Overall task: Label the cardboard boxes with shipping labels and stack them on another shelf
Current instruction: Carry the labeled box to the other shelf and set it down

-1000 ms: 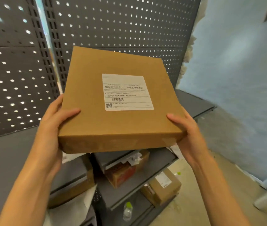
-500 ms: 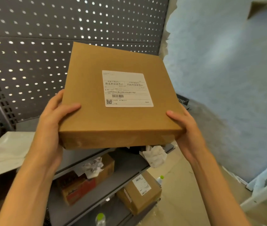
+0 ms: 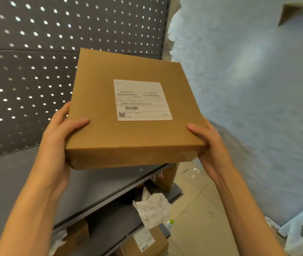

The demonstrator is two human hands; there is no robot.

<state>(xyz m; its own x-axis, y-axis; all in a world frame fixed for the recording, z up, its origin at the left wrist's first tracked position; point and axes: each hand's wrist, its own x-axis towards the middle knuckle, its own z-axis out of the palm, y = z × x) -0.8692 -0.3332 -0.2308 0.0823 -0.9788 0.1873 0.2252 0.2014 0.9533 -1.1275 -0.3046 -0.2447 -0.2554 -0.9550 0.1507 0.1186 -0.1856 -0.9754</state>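
Note:
A flat brown cardboard box [image 3: 99,133] is held in the air in front of me, tilted slightly. A white shipping label [image 3: 142,99] with a barcode and QR code is stuck on its top face. My left hand [image 3: 58,137] grips the box's left edge, thumb on top. At the right near corner my right hand [image 3: 209,143] does the same. The box hovers above the right end of a grey metal shelf [image 3: 17,178], not touching it.
A grey perforated back panel [image 3: 27,71] rises behind the shelf. Lower shelves hold labelled cardboard boxes [image 3: 147,241], crumpled white paper [image 3: 152,207] and a small bottle [image 3: 169,224]. A pale blue wall [image 3: 248,108] stands to the right, with a light frame [image 3: 298,230] by the floor.
The view has swung right along the shelving: the back panel and lower shelves slid left. Both hands keep the same grip, and the box sits a little to the right in view.

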